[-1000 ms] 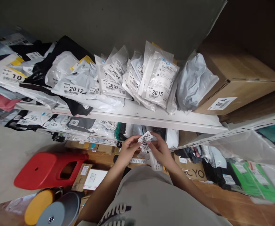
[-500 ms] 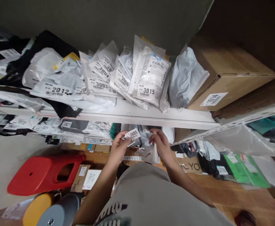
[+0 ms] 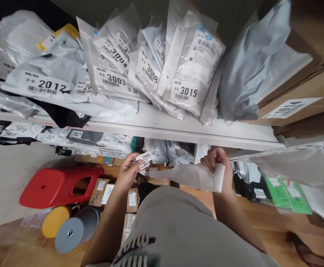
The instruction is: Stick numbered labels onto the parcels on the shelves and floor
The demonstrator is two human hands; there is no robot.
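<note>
My left hand [image 3: 127,171] pinches small white barcode labels between thumb and fingers. The top label [image 3: 146,156] reads 3005, and another label peeks out beneath it. My right hand [image 3: 219,162] is closed with its fingers curled round one end of a pale, see-through strip of label backing paper [image 3: 185,176]. The strip stretches leftward from that hand, and its far end hangs near the left hand. Both hands are just in front of and below the white shelf edge [image 3: 162,129]. Behind them, grey and white bags [image 3: 166,151] lie on the lower shelf.
Clear plastic parcels, one labelled 3015 [image 3: 191,74], fill the upper shelf beside a cardboard box [image 3: 297,94]. A red stool [image 3: 53,187] lies on its side at left near a grey cylinder [image 3: 77,230]. Green packets [image 3: 289,194] lie at right.
My right hand has moved right, and the backing strip is now drawn out long between the hands. My left hand has shifted slightly left with the labels. The view has come closer to the shelf.
</note>
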